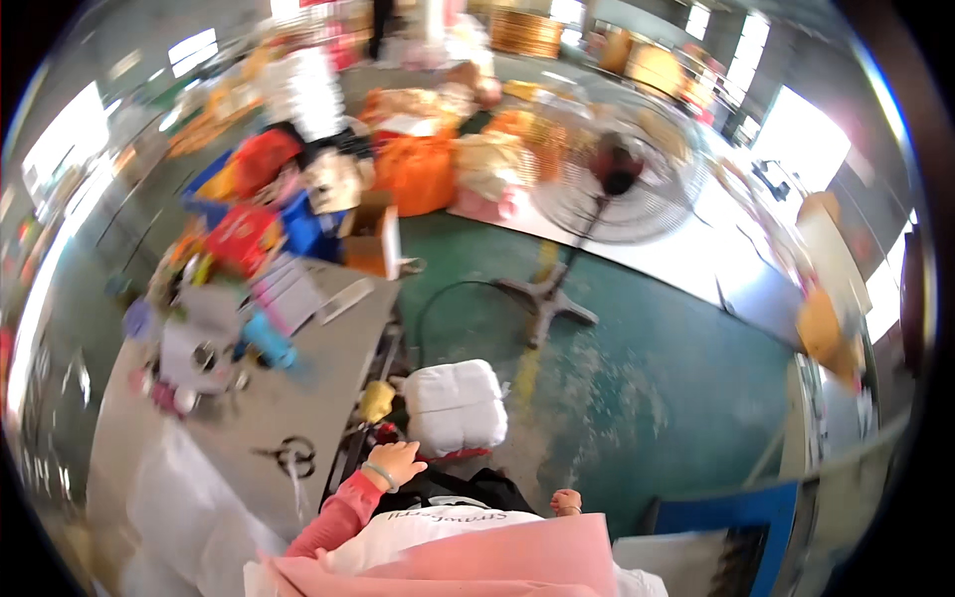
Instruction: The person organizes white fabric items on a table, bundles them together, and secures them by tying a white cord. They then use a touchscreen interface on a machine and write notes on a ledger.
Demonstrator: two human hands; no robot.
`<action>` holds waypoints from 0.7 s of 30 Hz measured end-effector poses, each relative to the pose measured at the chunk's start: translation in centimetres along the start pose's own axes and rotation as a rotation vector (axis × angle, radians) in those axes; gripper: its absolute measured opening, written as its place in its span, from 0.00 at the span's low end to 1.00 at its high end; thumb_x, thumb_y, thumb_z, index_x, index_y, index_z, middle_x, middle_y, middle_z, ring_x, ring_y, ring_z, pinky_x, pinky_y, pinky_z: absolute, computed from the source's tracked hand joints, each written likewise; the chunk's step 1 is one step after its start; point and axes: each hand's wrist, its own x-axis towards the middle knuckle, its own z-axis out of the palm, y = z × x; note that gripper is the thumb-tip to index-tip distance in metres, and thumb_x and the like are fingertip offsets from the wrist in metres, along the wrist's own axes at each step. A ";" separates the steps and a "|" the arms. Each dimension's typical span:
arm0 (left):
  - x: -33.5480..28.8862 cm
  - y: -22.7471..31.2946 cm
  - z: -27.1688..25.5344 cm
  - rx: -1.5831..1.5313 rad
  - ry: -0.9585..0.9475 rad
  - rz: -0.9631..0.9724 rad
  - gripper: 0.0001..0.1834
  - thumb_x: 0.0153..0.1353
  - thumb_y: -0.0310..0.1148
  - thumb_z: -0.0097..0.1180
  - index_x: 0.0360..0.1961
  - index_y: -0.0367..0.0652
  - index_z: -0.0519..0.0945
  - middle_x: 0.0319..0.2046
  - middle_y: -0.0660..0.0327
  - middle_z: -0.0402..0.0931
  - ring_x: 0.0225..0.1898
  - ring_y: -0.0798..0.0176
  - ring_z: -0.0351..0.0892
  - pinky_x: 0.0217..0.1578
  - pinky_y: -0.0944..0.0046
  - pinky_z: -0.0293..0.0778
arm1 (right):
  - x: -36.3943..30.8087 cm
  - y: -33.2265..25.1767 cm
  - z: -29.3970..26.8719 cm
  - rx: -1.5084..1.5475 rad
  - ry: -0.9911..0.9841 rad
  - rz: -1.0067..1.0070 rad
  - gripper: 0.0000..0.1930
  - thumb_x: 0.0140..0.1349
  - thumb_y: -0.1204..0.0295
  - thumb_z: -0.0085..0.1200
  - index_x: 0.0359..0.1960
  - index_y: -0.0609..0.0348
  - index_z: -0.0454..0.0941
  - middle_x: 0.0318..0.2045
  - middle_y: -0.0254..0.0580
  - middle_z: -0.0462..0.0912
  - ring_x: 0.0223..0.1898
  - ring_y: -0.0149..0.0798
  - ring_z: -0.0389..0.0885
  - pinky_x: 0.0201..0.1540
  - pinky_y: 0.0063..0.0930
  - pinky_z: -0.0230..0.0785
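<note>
My left hand (395, 464), in a pink sleeve with a bracelet at the wrist, hangs between the table edge and a stool with a white padded seat (456, 406). Its fingers stretch forward, with no object visible in them. On the right, my right hand (566, 500) hangs low at my side, its fingers curled in, and nothing shows in it. Black-handled scissors (297, 457) lie on the grey table (244, 423), left of my left hand. A pink cloth (497, 562) covers part of my white top.
A large floor fan (612, 169) stands on the green floor, its cable curving toward the table. Boxes, an orange bag (413, 174) and bundles crowd the far side. A blue-framed rack (771, 532) stands at the lower right. Much of the scene is motion-blurred.
</note>
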 end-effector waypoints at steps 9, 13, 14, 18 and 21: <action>13.7 12.6 0.9 -0.067 -0.251 0.469 0.23 0.55 0.48 0.46 0.42 0.39 0.71 0.39 0.48 0.73 0.42 0.45 0.71 0.41 0.53 0.67 | 3.0 2.5 -7.0 0.190 0.024 0.152 0.07 0.49 0.76 0.52 0.30 0.63 0.78 0.20 0.40 0.78 0.18 0.33 0.76 0.20 0.23 0.69; 19.8 21.1 1.9 -0.093 -0.495 0.570 0.27 0.57 0.48 0.45 0.49 0.36 0.68 0.46 0.47 0.70 0.48 0.49 0.69 0.48 0.58 0.64 | 7.7 2.4 -14.3 -0.019 0.184 0.014 0.07 0.48 0.76 0.51 0.29 0.63 0.78 0.20 0.38 0.79 0.18 0.31 0.77 0.21 0.22 0.69; 21.3 22.5 2.2 -0.139 -0.527 0.634 0.29 0.58 0.48 0.45 0.52 0.35 0.66 0.49 0.47 0.68 0.51 0.50 0.67 0.50 0.61 0.62 | 8.2 0.3 -16.2 0.101 0.227 0.009 0.08 0.48 0.75 0.51 0.30 0.63 0.78 0.20 0.38 0.79 0.18 0.30 0.77 0.21 0.22 0.69; 24.7 31.3 -1.0 -0.786 -1.182 0.589 0.27 0.63 0.46 0.38 0.57 0.38 0.62 0.55 0.56 0.64 0.57 0.63 0.60 0.56 0.66 0.55 | 11.5 -2.6 -22.7 0.251 0.350 0.004 0.09 0.49 0.74 0.51 0.32 0.64 0.77 0.22 0.39 0.79 0.19 0.30 0.77 0.23 0.21 0.69; 26.3 36.4 -3.0 -1.009 -1.563 0.532 0.24 0.64 0.42 0.40 0.56 0.38 0.63 0.54 0.57 0.65 0.56 0.65 0.61 0.55 0.68 0.56 | 14.2 -4.0 -25.4 0.242 0.403 -0.132 0.10 0.50 0.75 0.50 0.34 0.64 0.76 0.23 0.40 0.79 0.23 0.29 0.78 0.25 0.20 0.70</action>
